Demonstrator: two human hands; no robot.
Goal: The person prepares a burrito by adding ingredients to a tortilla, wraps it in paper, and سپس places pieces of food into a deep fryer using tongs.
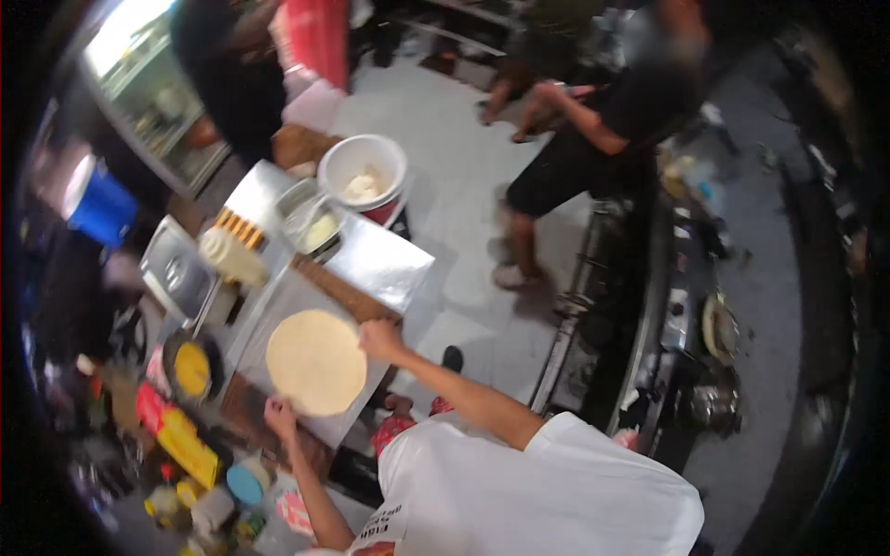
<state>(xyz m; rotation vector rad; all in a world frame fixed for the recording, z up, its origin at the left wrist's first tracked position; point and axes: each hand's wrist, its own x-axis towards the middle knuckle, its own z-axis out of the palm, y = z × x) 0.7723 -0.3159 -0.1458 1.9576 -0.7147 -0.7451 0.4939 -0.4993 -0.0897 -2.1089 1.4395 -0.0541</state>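
Note:
A flat round sheet of pale dough [316, 363] lies on a translucent sheet [259, 333], probably plastic, over a wooden board [254, 410]. My left hand [280, 418] is closed at the sheet's near-left edge, beside the dough's rim. Across from it, my right hand [381, 340] has its fingers curled at the opposite edge of the sheet, against the right side of the dough. Both hands seem to pinch the sheet, though blur hides the fingertips.
Beyond the board stand a white bucket [363, 170] with pale contents, a metal pan [309, 219] and a squeeze bottle [233, 257]. Leftward are a bowl of yellow liquid [191, 370] and a yellow-red box [177, 436]. Another person [591, 132] stands across the aisle; a stove [619, 292] lies right.

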